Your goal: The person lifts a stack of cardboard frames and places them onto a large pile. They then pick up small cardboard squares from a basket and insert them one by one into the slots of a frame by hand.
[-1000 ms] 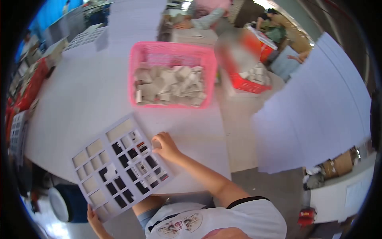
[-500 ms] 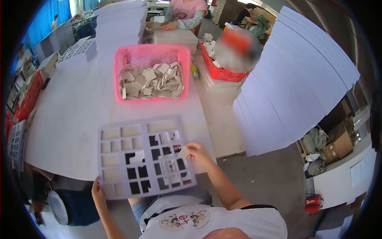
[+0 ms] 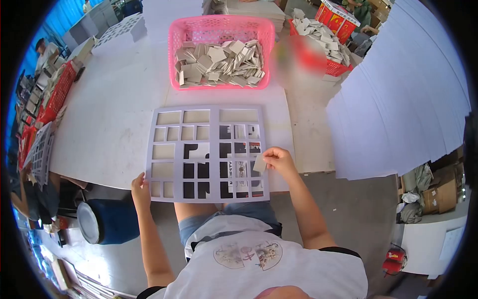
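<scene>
A white board with a grid of rectangular cut-outs (image 3: 214, 129) lies at the table's front edge, its near side reaching over my lap. Through some openings I see black and white printed material; others show a plain pale surface. My left hand (image 3: 141, 188) grips the board's left edge near the lower corner. In my right hand (image 3: 280, 161), a small grey cardboard piece (image 3: 259, 163) is pinched between thumb and fingers, over the board's right edge. Beyond the board stands a pink plastic basket (image 3: 172, 60) holding a heap of similar cardboard pieces (image 3: 216, 56).
Tall stacks of white sheets (image 3: 398, 104) rise on the right. Behind the table's right part is a red basket (image 3: 338, 68) of cardboard pieces, beside a red box (image 3: 338, 21). A blue drum (image 3: 112, 222) stands at the lower left. Other people are partly visible at the back and left.
The board has turned from a slant to nearly square with the table edge. My right hand keeps the cardboard piece at its right side. The camera view has shifted downward.
</scene>
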### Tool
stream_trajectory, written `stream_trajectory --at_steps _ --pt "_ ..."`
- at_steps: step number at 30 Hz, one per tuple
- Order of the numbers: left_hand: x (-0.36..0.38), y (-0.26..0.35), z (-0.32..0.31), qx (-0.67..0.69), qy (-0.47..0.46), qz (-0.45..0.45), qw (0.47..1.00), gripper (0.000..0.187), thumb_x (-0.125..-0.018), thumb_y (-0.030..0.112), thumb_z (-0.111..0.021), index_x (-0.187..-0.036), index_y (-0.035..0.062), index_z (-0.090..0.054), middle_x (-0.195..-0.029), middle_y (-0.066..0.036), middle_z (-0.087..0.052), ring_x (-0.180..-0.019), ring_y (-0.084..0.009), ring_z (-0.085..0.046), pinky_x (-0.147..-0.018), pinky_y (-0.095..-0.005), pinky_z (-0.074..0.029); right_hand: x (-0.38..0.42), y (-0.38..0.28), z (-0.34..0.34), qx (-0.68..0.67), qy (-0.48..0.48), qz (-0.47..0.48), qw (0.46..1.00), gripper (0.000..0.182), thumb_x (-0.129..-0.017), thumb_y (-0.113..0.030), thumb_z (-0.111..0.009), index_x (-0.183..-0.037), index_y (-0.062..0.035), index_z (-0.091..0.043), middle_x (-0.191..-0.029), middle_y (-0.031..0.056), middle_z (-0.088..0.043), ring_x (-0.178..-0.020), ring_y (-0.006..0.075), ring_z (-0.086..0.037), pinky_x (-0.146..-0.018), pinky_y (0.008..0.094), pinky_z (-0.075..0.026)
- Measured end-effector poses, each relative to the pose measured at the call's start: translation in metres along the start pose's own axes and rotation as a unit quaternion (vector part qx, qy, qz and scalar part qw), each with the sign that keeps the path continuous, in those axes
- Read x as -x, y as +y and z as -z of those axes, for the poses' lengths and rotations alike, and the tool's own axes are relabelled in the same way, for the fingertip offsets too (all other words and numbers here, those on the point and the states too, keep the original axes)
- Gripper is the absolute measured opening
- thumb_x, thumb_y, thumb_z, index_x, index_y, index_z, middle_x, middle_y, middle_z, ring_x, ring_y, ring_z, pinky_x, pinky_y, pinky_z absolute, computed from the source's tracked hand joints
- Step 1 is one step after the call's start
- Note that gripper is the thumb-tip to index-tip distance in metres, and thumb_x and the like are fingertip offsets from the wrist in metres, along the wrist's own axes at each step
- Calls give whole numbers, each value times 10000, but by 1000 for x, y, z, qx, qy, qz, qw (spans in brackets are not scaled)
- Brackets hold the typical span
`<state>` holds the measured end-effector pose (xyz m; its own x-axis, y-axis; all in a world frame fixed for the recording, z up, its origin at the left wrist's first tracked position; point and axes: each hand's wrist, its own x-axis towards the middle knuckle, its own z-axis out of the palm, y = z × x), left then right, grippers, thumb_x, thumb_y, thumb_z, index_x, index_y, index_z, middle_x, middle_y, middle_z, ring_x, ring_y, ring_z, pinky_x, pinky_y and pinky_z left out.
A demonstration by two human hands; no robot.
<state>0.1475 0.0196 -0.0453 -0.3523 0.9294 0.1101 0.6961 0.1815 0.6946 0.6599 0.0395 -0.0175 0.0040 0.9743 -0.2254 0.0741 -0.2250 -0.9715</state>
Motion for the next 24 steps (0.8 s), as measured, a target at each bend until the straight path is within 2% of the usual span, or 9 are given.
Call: stream_trajectory --at_steps 2,5,8,11,15,17,19,21,24 --pt "-6 8 -1 1 -17 -6 1000 346 -874 80 -595 -1216 58 -641 -1091 -145 -617 -961 -267 -608 -887 -368 -488 -1 -3 -9 64 -2 10 998 66 -855 -47 -691 -916 -22 -681 -793 17 -654 -648 62 -563 -584 218 -443" --pt "-10 28 -1 -40 -32 24 998 334 -879 112 -614 -1209 68 -648 -1088 -143 -634 -970 -250 -617 -875 -356 -493 6 -10 -16 120 -21 22 992 68 -832 -28 -681 -895 -1 -683 -812 39 -683 -721 101 -623 -650 254 -490" --pt "-10 52 2 -87 -31 59 994 312 -889 156 -619 -1189 79 -656 -1076 -145 -648 -960 -259 -629 -858 -358 -499 11 -11 -22 156 6 89 984 73 -812 -20 -681 -884 -15 -683 -788 70 -669 -718 155 -626 -663 288 -501" --pt "-13 70 6 -130 -47 82 987 263 -895 159 -596 -1130 63 -664 -1044 -158 -649 -955 -296 -625 -851 -383 -500 13 -14 -21 239 12 117 964 115 -785 -11 -695 -894 -43 -677 -856 97 -626 -732 218 -622 -676 337 -506" --pt "-20 84 16 -176 -97 107 974 211 -899 167 -581 -1042 36 -663 -1021 -173 -649 -975 -335 -612 -858 -406 -490 24 -7 -36 245 88 172 950 184 -765 0 -707 -933 -56 -656 -1009 101 -537 -798 232 -602 -663 313 -495" --pt "-24 79 13 -175 -95 40 979 195 -896 160 -588 -1018 24 -657 -1026 -173 -649 -992 -345 -607 -870 -409 -482 24 -10 -38 260 108 169 945 214 -752 5 -711 -942 -63 -639 -1049 108 -501 -821 253 -598 -662 325 -496" --pt "-29 80 6 -159 -83 -24 983 182 -891 151 -601 -1006 20 -655 -1037 -169 -649 -1018 -342 -602 -881 -409 -476 24 -6 -34 277 79 157 945 224 -749 -19 -721 -947 -68 -629 -1051 108 -504 -828 268 -600 -675 339 -499" --pt "-44 99 -13 -123 -54 -88 987 173 -885 140 -622 -1007 22 -656 -1055 -160 -651 -1053 -326 -597 -891 -405 -472 21 -7 -30 310 51 158 936 232 -745 -46 -732 -943 -73 -614 -1046 108 -506 -832 285 -604 -685 367 -502" --pt "-72 140 -47 -49 -66 -153 985 154 -864 64 -624 -1008 14 -649 -1059 -169 -643 -1016 -360 -599 -904 -404 -468 17 -19 -23 365 -11 160 917 245 -742 -95 -750 -938 -79 -603 -1035 108 -506 -834 299 -609 -701 407 -504"
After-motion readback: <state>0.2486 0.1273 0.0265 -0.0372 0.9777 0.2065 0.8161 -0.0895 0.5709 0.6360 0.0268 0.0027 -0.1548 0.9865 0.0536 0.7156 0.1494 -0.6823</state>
